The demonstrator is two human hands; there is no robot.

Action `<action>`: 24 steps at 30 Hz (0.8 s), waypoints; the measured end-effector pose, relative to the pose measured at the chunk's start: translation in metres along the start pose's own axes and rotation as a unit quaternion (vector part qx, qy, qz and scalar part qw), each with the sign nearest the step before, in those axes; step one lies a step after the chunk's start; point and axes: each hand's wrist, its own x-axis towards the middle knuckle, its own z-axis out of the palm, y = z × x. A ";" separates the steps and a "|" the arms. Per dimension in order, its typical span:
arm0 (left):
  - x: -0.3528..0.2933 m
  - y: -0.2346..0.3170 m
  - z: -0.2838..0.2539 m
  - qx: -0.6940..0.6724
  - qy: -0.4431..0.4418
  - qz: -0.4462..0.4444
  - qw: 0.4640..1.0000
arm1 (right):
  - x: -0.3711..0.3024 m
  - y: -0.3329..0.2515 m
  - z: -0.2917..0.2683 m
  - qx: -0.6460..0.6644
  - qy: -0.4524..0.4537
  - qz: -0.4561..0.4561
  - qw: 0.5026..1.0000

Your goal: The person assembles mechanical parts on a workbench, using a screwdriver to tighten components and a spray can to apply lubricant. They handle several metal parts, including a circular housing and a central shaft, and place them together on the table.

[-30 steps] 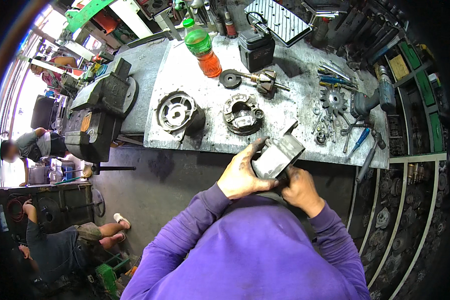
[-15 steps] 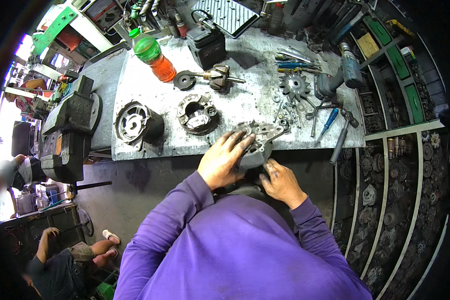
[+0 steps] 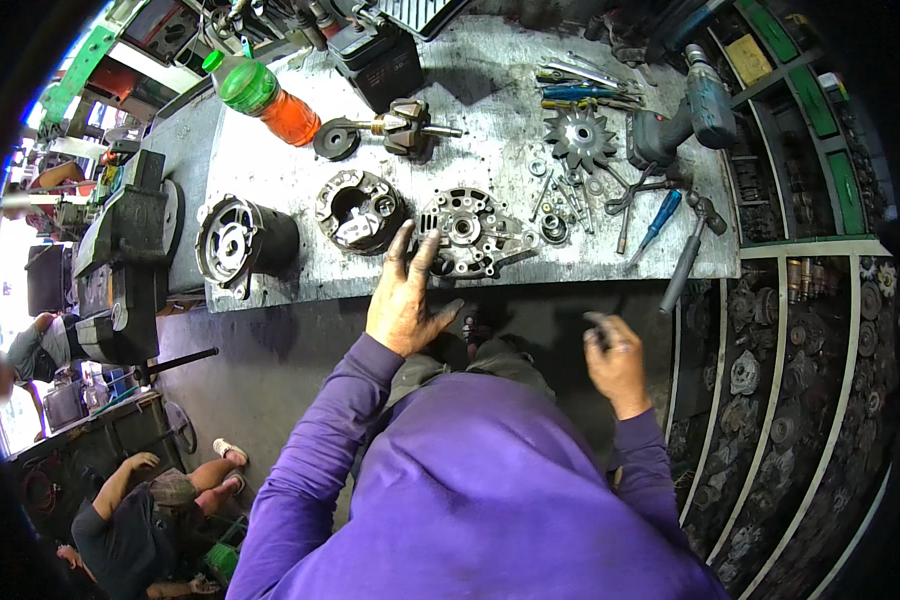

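Alternator housing (image 3: 470, 232) lies flat on the metal bench (image 3: 490, 110), near its front edge, about mid-bench. Left hand (image 3: 405, 300) is spread open, fingers (image 3: 401, 245) reaching over the bench edge and touching the housing's left side; nothing clamped. Right hand (image 3: 615, 360) is off the bench, lower right, well apart from the housing, loosely curled on a small dark part (image 3: 597, 325); too small to tell what it is. Hands are well apart from each other.

Just left of the housing: a round end cover (image 3: 358, 210). Further left, at the bench's left end: a stator shell (image 3: 238, 243) on its side. Far of the housing: a rotor (image 3: 402, 125) with its shaft pointing right, a pulley (image 3: 336, 139) just left of it. Far left: a bottle (image 3: 265, 100) with orange drink and green cap, lying tilted. A black box (image 3: 375, 60) sits at the far edge.

Right of the housing: a small bearing (image 3: 553, 229), washers, then a fan disc (image 3: 580, 137) further off. Screwdrivers (image 3: 570, 90) lie far right. A drill (image 3: 685, 115) rests at the right end. A blue screwdriver (image 3: 658, 222) and a hammer (image 3: 688, 258) lie near the right front corner.

A bench vise (image 3: 125, 250) sits left of the bench. Shelves (image 3: 810, 330) of parts at right. Another person (image 3: 140, 510) sits on the floor, lower left.
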 end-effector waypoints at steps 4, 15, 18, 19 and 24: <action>0.007 0.004 0.018 0.012 0.047 0.001 0.999 | 0.024 0.036 -0.040 -0.101 0.209 0.000 0.973; 0.046 -0.019 0.026 -0.022 -0.012 0.010 1.000 | 0.095 0.114 -0.044 -0.177 0.192 0.233 0.937; 0.045 -0.022 0.025 -0.047 -0.016 0.016 0.999 | 0.098 0.117 -0.036 -0.184 0.191 0.270 0.926; 0.045 -0.024 0.024 -0.051 -0.025 0.014 0.998 | 0.099 0.118 -0.035 -0.179 0.209 0.273 0.922; 0.044 -0.030 0.024 -0.069 -0.033 0.037 0.996 | 0.102 0.125 -0.034 -0.218 0.196 0.297 0.909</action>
